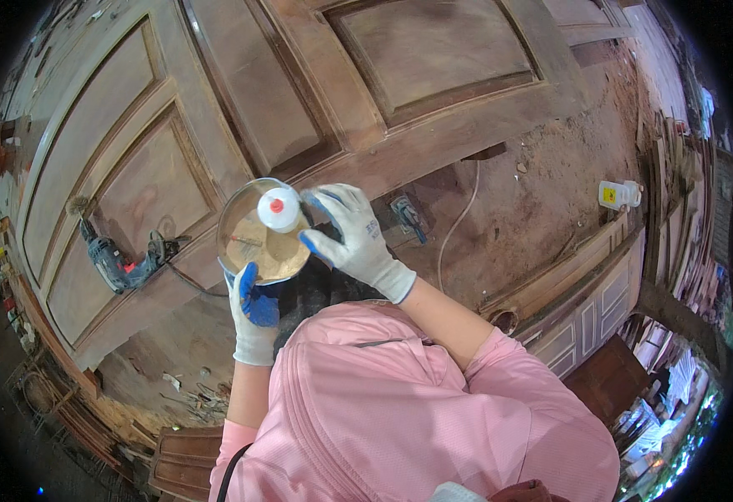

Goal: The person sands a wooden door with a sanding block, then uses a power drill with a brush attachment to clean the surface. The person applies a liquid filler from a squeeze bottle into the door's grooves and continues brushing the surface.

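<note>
My left hand (253, 314), in a white glove with a blue palm, grips the near rim of a round, shallow container (234, 219). Tan powder or paste (287, 255) covers part of its inside. A white bottle with a red tip (279, 211) stands in it, and a thin stick-like tool (245, 242) lies beside the bottle. At the container's right side is my right hand (351, 227), gloved the same way. Its thumb and fingers are curved but apart, with a dark gap between them, and I see nothing held there.
A large panelled wooden door (358, 159) lies ahead. On its left part rests a power tool with a round brush (114, 261). Under the door's near edge sits another small tool (408, 219) by a pale cable (458, 226). A white jug (619, 195) stands at right, near stacked boards (668, 209).
</note>
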`<action>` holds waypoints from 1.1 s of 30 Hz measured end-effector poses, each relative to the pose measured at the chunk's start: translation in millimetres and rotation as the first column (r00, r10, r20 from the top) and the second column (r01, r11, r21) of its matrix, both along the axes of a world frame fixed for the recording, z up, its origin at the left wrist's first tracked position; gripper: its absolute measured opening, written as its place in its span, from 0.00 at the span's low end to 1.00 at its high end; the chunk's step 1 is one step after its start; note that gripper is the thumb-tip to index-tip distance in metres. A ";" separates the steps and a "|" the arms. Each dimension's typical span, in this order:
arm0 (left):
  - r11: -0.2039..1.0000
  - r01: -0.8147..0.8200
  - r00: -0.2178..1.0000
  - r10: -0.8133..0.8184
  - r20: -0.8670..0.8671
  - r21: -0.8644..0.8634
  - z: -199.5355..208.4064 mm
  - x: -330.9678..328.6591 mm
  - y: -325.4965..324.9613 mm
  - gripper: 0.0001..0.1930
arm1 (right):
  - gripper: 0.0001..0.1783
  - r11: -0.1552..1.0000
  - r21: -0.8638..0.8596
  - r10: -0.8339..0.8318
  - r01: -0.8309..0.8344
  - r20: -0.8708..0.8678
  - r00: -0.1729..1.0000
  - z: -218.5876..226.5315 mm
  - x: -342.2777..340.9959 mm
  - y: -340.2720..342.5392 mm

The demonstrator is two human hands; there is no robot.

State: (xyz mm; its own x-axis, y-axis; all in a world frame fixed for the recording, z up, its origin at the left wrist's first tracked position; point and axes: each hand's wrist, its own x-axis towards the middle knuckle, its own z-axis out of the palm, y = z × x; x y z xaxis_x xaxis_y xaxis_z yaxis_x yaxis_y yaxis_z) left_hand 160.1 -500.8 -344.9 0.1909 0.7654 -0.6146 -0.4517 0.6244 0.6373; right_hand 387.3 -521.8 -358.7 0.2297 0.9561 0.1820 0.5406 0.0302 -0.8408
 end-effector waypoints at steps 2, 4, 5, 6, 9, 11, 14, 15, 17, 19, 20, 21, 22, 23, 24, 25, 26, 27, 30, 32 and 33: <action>1.000 0.012 0.999 -0.012 -0.035 -0.005 -0.9 4.5 -1.2 0.29 | 0.36 0.998 -0.013 -0.059 0.059 -0.054 0.997 -1.7 -12.4 4.6; 0.999 0.027 0.999 -0.027 -0.017 -0.018 -0.9 8.4 -1.1 0.31 | 0.44 0.991 -0.056 -0.125 0.119 -0.111 0.986 -8.0 -22.0 9.6; 0.999 0.036 0.999 -0.036 -0.008 -0.024 0.3 11.2 -0.7 0.32 | 0.44 0.992 -0.045 -0.123 0.119 -0.117 0.985 -10.5 -19.7 10.7; 0.999 0.042 0.999 -0.042 0.000 -0.035 5.0 15.1 1.2 0.33 | 0.44 0.993 -0.039 -0.118 0.114 -0.124 0.985 -9.7 -15.8 14.1; 0.999 0.053 0.997 -0.053 -0.057 0.008 0.5 18.3 2.0 0.28 | 0.40 0.993 -0.016 -0.115 0.117 -0.341 0.933 4.3 -6.5 12.1; 0.998 0.062 0.995 -0.060 -0.075 0.018 -0.8 17.6 3.9 0.29 | 0.38 0.990 -0.096 -0.139 0.101 -0.713 0.687 20.1 1.3 4.9; 1.000 0.028 0.998 -0.028 -0.056 0.009 -4.7 11.6 6.0 0.29 | 0.37 0.962 -0.185 -0.273 0.202 -0.713 0.646 25.2 29.3 -20.9; 1.000 0.008 0.999 -0.008 -0.043 0.001 -6.4 9.5 6.2 0.30 | 0.36 0.956 -0.186 -0.290 0.228 -0.733 0.615 16.6 40.1 -32.3; 1.000 -0.018 1.000 0.018 -0.026 -0.017 -2.7 6.8 9.3 0.31 | 0.34 0.936 -0.286 -0.329 0.202 -0.520 0.788 4.0 67.0 -54.6; 0.999 -0.035 0.999 0.034 -0.020 -0.022 -1.4 3.7 12.3 0.32 | 0.32 0.895 -0.393 -0.362 0.210 -0.368 0.856 -7.8 80.9 -74.1; 0.999 -0.043 0.999 0.043 -0.023 -0.019 -1.3 0.5 13.4 0.32 | 0.31 0.867 -0.462 -0.369 0.190 -0.335 0.867 -9.3 84.5 -80.2; 0.999 -0.048 0.999 0.047 -0.025 -0.016 -1.7 -1.9 14.6 0.32 | 0.31 0.847 -0.496 -0.373 0.192 -0.297 0.879 -12.2 84.5 -83.9; 0.999 -0.050 0.998 0.050 -0.025 -0.011 -3.0 -3.8 16.2 0.32 | 0.30 0.826 -0.529 -0.374 0.194 -0.258 0.891 -14.7 85.3 -87.7; 0.999 -0.053 0.998 0.053 -0.026 -0.007 -5.1 -5.1 17.9 0.32 | 0.30 0.804 -0.562 -0.372 0.194 -0.220 0.902 -17.5 86.0 -91.2; 0.998 -0.056 0.998 0.055 -0.026 -0.002 -7.2 -6.3 18.9 0.33 | 0.29 0.790 -0.579 -0.365 0.202 -0.180 0.913 -16.6 85.3 -90.6; 0.999 -0.047 0.998 0.047 -0.035 0.010 -9.0 -7.4 18.7 0.33 | 0.29 0.783 -0.586 -0.363 0.206 -0.163 0.917 -17.0 85.0 -90.1; 0.999 -0.038 0.998 0.039 -0.045 0.023 -10.8 -8.4 18.3 0.33 | 0.29 0.776 -0.594 -0.360 0.210 -0.146 0.921 -17.5 84.5 -89.5; 0.999 -0.028 0.998 0.030 -0.055 0.035 -10.9 -8.1 18.9 0.33 | 0.29 0.776 -0.594 -0.365 0.211 -0.152 0.918 -19.6 84.7 -88.0; 0.999 -0.045 0.999 0.045 -0.028 -0.002 -5.7 -5.4 20.6 0.32 | 0.28 0.782 -0.578 -0.338 0.231 -0.082 0.938 -16.2 86.4 -79.7; 0.998 -0.055 0.998 0.055 -0.029 -0.005 -4.4 -5.4 20.2 0.32 | 0.28 0.788 -0.568 -0.310 0.237 -0.034 0.950 -12.8 86.4 -74.3; 0.998 -0.056 0.998 0.056 -0.028 -0.006 -4.2 -4.7 20.4 0.32 | 0.29 0.789 -0.567 -0.304 0.239 -0.022 0.952 -11.7 86.8 -73.4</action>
